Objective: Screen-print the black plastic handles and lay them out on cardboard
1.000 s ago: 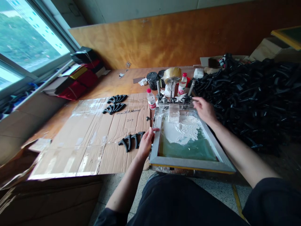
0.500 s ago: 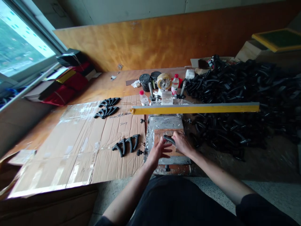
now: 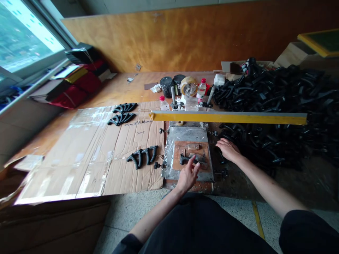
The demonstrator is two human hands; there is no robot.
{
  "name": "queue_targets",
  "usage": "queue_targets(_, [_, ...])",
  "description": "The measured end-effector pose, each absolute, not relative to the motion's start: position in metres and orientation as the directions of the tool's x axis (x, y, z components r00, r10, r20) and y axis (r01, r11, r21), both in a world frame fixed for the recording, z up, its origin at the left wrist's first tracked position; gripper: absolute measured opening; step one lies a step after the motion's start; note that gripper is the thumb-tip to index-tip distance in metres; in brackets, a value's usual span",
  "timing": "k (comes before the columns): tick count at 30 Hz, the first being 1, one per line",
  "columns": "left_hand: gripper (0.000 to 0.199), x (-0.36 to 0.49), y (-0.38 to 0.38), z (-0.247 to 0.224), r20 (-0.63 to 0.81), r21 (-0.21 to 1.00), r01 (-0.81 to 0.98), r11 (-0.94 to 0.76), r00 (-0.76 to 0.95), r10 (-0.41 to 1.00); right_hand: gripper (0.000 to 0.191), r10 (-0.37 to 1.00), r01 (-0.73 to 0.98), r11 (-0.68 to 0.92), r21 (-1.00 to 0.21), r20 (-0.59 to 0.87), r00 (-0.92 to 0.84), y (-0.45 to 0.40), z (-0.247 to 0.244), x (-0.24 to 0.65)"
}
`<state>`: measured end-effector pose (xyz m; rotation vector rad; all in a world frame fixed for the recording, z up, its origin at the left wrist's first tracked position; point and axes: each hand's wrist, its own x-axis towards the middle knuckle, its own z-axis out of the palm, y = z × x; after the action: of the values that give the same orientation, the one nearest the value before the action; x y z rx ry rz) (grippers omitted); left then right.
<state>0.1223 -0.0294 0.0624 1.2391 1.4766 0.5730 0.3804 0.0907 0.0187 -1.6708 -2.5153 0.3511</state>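
Handle (image 3: 185, 160) lies across our plate (image 3: 185, 135), long axis running sideways, just ahead of our spread left hand (image 3: 187, 177), far nearer than our open right hand (image 3: 229, 149) beside the pile (image 3: 270, 92).

Black sleeves (image 3: 304, 231), dull and plain, ending around the elbows, then slim bare forearms (image 3: 265, 188). Just below the near edge of the counter (image 3: 111, 90), a broad mass of matt black clothing (image 3: 201, 225). At the ends, a bare left hand (image 3: 188, 178) and right hand (image 3: 229, 150), both long-fingered.
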Motion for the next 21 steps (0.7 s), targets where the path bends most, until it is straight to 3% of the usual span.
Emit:
queue_targets(4, [0.045,0.129,-0.02,0.055,-0.275,0.734,0.661,0.156,0.08,0.958,0.042,0.887,0.883,0.387,-0.267,-0.154,-0.435,0.094,-0.007,0.445])
queue_targets(6, [0.044,0.116,-0.019,0.054,-0.224,0.737,0.662,0.137,0.049,0.973,0.046,0.867,0.847,0.438,-0.299,-0.109,-0.487,0.094,-0.007,0.463])
queue_targets(9, [0.04,0.068,-0.023,0.049,-0.143,0.761,0.63,0.155,-0.071,0.987,0.049,0.905,0.876,0.419,-0.239,0.035,-0.424,0.096,0.005,0.465])
queue_targets(12, [0.035,-0.008,-0.031,0.034,-0.064,0.671,0.694,0.261,-0.296,0.953,0.05,0.921,0.909,0.387,-0.156,0.124,-0.37,0.098,0.018,0.442])
queue_targets(17, [0.051,-0.118,-0.047,-0.011,-0.04,0.361,0.655,0.663,-0.7,0.713,0.049,0.879,0.875,0.476,-0.083,0.025,-0.476,0.096,0.003,0.417])
queue_targets(21, [0.049,-0.142,-0.05,-0.042,-0.059,0.305,0.655,0.692,-0.712,0.7,0.048,0.882,0.877,0.471,-0.098,0.027,-0.471,0.095,-0.026,0.441])
